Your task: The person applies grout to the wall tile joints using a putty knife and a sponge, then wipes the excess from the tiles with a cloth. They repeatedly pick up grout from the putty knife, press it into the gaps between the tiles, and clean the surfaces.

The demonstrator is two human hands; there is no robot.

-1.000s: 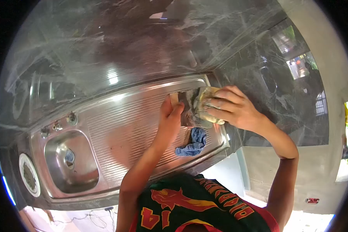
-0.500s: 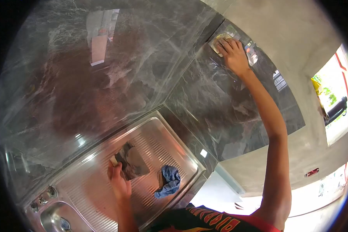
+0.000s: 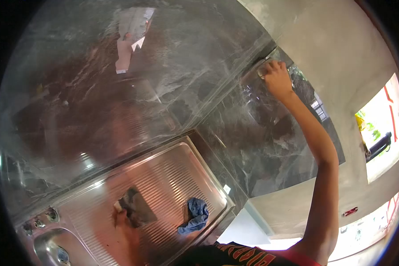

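My right hand is raised to the dark marbled tile wall, close to the inner corner. Its fingers are curled over a small pale, yellowish pad, mostly hidden by the hand, against the tile. Low over the steel drainboard, my left hand is smeared by motion. It holds a flat, squarish grey plate with dark smears on its surface. A crumpled blue cloth lies on the ribbed drainboard, to the right of the plate.
A sink bowl and its fittings are at the lower left. Another marbled tile wall rises behind the drainboard. Bare plaster borders the tiles, with a bright window opening at right.
My right hand has shifted along the tile and its fingers are now more curled over the pad. My left hand has moved lower with the plate. The camera view has shifted slightly.
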